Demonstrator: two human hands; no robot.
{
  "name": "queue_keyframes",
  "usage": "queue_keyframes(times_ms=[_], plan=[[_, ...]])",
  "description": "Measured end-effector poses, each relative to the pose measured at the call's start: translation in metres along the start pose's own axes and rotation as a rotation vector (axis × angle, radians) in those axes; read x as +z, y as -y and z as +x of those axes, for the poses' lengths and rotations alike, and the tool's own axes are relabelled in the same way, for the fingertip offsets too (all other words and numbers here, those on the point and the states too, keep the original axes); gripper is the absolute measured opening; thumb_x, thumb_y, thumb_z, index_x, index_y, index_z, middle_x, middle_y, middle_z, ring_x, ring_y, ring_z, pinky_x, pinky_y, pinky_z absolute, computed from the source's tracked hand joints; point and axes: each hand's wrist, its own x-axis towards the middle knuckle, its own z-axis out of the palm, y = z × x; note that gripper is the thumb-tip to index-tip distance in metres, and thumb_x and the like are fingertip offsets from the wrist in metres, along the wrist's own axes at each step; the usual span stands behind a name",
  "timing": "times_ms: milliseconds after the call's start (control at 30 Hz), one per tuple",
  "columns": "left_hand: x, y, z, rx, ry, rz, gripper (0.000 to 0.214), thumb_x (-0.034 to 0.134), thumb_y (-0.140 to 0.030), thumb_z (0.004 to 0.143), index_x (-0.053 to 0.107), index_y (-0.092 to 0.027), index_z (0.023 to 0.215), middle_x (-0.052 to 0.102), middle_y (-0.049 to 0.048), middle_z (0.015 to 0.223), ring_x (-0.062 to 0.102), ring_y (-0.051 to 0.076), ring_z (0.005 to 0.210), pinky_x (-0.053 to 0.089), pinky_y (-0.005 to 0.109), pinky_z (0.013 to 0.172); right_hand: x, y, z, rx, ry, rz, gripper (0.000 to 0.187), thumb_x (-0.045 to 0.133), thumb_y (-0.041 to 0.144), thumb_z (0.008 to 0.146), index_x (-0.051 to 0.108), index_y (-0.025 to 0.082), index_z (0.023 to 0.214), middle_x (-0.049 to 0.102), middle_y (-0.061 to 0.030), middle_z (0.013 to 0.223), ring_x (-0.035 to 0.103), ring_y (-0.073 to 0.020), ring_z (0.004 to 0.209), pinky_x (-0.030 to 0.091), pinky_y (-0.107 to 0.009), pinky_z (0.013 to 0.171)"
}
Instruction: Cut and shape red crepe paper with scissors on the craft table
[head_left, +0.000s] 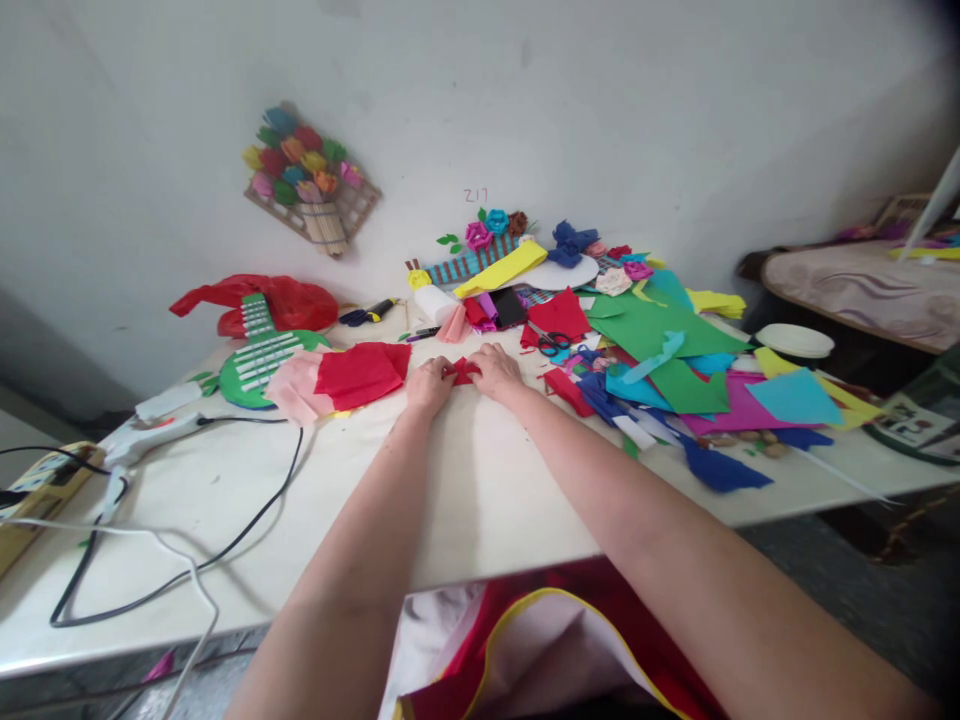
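A small piece of red crepe paper [466, 371] lies at the middle of the table, between my two hands. My left hand [430, 384] grips its left end with the fingers closed. My right hand [495, 372] is closed on its right end, fingertips bent down onto it. To the left of my left hand a larger red sheet [361, 374] overlaps a pale pink sheet [300, 385]. Beyond my right hand sit black-handled scissors [554, 344] on red paper. The far edge of the small piece is partly hidden by my fingers.
A heap of coloured paper [667, 340] covers the table's right side. At left are a green guitar-shaped craft [264, 365], a glue gun [161, 436], its black cable [259, 520] and a power strip [46, 500]. Pliers [369, 313] lie near the wall.
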Motion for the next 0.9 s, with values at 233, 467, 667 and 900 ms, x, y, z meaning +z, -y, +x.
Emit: queue_keyframes(times_ms=[233, 467, 667, 900], plan=[[-0.004, -0.004, -0.004, -0.005, -0.112, 0.049, 0.028, 0.06, -0.031, 0.07, 0.056, -0.024, 0.097, 0.055, 0.0061, 0.104, 0.044, 0.023, 0.104, 0.039, 0.031, 0.083, 0.002, -0.006, 0.007, 0.122, 0.169, -0.029, 0.048, 0.043, 0.04, 0.081, 0.043, 0.027, 0.127, 0.026, -0.0043, 0.142, 0.016, -0.0262, 0.13, 0.017, -0.043, 0.103], [-0.001, -0.003, -0.004, -0.066, -0.053, 0.069, 0.056, 0.053, -0.037, 0.074, 0.039, -0.026, 0.127, 0.044, 0.0057, 0.129, 0.026, 0.028, 0.125, 0.028, 0.041, 0.098, 0.0, -0.005, 0.004, 0.151, 0.334, -0.023, 0.053, 0.024, 0.043, 0.087, 0.024, 0.026, 0.137, 0.01, -0.0019, 0.147, -0.003, -0.025, 0.134, 0.0, -0.049, 0.104], [-0.001, -0.001, -0.002, -0.11, 0.031, 0.077, 0.059, 0.047, -0.043, 0.076, 0.034, -0.027, 0.132, 0.042, 0.0035, 0.133, 0.019, 0.028, 0.129, 0.022, 0.043, 0.102, 0.003, -0.02, 0.012, 0.224, 0.207, 0.231, 0.05, 0.027, 0.04, 0.086, 0.036, 0.024, 0.133, 0.031, -0.0025, 0.14, 0.02, -0.0233, 0.131, 0.015, -0.046, 0.105], [-0.004, -0.003, -0.004, -0.112, 0.051, 0.09, 0.057, 0.045, -0.043, 0.077, 0.036, -0.028, 0.131, 0.041, 0.0023, 0.133, 0.019, 0.027, 0.13, 0.023, 0.043, 0.102, 0.008, -0.043, 0.018, 0.307, -0.07, 0.551, 0.041, 0.034, 0.02, 0.081, 0.057, 0.016, 0.114, 0.056, -0.0041, 0.12, 0.049, -0.0145, 0.112, 0.034, -0.029, 0.097]])
